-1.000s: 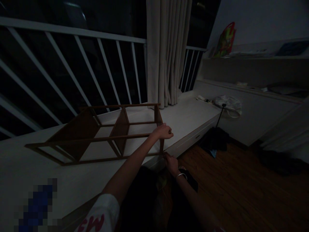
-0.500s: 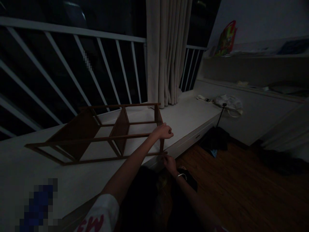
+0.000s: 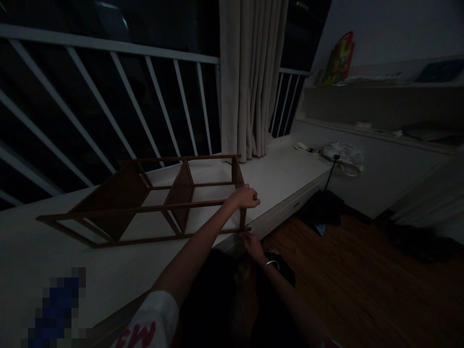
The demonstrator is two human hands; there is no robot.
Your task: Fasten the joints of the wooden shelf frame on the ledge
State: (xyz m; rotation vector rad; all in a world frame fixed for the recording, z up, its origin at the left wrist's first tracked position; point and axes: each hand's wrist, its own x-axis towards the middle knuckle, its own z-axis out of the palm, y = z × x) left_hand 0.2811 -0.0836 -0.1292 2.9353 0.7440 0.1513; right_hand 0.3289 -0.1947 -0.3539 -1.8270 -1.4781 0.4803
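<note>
A brown wooden shelf frame [image 3: 152, 200] lies on its side on a white window platform [image 3: 275, 179]. My left hand [image 3: 245, 197] is closed around the frame's top right corner post. My right hand [image 3: 251, 241], with a bangle on the wrist, touches the frame's lower right corner at the platform's edge; the dim light hides what its fingers pinch.
White railing bars [image 3: 108, 96] and a beige curtain [image 3: 250, 77] stand behind the platform. A white bag [image 3: 344, 154] lies at the platform's far end, a colourful bag [image 3: 339, 58] on a shelf above. Dark cloth [image 3: 322, 208] lies on the wooden floor [image 3: 362, 280].
My right hand has crept up and left to the frame's lower corner. My left hand and the frame stay put.
</note>
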